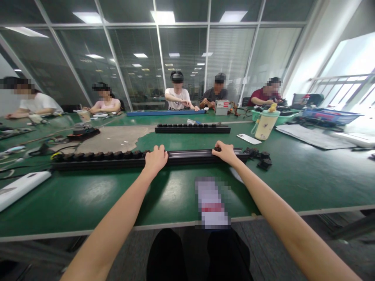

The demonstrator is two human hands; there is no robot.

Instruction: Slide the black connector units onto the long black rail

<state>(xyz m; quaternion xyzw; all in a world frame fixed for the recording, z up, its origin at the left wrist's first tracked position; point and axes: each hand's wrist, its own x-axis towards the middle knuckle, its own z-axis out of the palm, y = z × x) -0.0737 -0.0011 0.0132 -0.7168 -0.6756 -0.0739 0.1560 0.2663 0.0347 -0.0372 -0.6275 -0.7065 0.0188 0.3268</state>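
A long black rail (187, 157) lies across the green table (88, 195) in front of me, its left half filled with a row of several black round parts (99, 155). My left hand (155, 159) rests on the rail at the end of that row, fingers curled over the rail's top. My right hand (225, 151) sits further right on the rail, fingers pinched on a small black part. A few loose black parts (261, 157) lie at the rail's right end.
A second black rail (192, 128) with parts lies further back. A cream drinking bottle (265, 123) and a white phone (249, 138) stand to the right, a white flat object (20, 187) at the left. Several people sit along the far side.
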